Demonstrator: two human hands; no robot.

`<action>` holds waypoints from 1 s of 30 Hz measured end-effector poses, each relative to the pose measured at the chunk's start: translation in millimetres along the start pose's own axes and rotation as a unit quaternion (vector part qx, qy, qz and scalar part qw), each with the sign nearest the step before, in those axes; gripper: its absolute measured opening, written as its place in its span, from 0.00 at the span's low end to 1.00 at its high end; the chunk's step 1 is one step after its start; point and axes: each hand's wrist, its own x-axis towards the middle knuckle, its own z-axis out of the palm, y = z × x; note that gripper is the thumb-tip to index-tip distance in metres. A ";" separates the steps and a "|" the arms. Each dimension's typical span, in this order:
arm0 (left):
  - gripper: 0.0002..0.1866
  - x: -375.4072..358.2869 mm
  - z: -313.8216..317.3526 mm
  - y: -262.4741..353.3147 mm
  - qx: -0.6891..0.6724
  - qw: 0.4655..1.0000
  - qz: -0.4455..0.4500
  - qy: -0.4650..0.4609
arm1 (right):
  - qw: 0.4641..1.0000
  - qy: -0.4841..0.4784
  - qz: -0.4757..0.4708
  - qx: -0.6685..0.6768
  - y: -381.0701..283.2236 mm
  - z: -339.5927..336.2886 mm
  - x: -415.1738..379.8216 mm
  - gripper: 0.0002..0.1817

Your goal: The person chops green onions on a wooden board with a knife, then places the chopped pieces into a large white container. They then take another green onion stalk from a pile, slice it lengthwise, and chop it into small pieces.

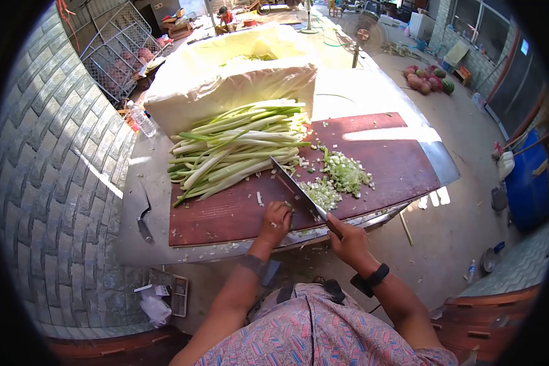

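Note:
My right hand (349,244) grips the handle of a kitchen knife (299,194), whose wide dark blade slants up and left over the dark red cutting board (226,219). At the board's front edge, my left hand (277,221) is closed with fingers curled; what they hold, if anything, is hidden. Beyond the blade tip lies a large pile of trimmed green onions (238,146), white and pale green stalks side by side. Chopped green onion (346,174) forms a heap right of the blade, and more chopped pieces (320,194) lie close beside it.
A large box lined with white plastic (226,91) stands behind the stalks. On the metal table (134,213), left of the board, are a second knife (144,219) and a plastic bottle (141,119). A brick wall (61,183) runs along the left. A fan (363,35) stands beyond.

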 end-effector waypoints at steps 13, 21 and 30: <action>0.05 -2.4 4.8 -1.2 -0.007 0.999 -0.022 0.024 | 0.996 -0.093 0.007 -0.019 -27.9 -46.4 -18.8 0.28; 0.06 -0.9 2.9 -1.9 0.015 1.000 -0.011 0.004 | 0.997 -0.070 0.005 0.013 -16.6 9.3 15.3 0.29; 0.07 0.8 2.7 2.3 -0.006 0.999 -0.029 0.013 | 0.998 -0.005 0.020 0.057 -8.0 -16.3 -15.7 0.26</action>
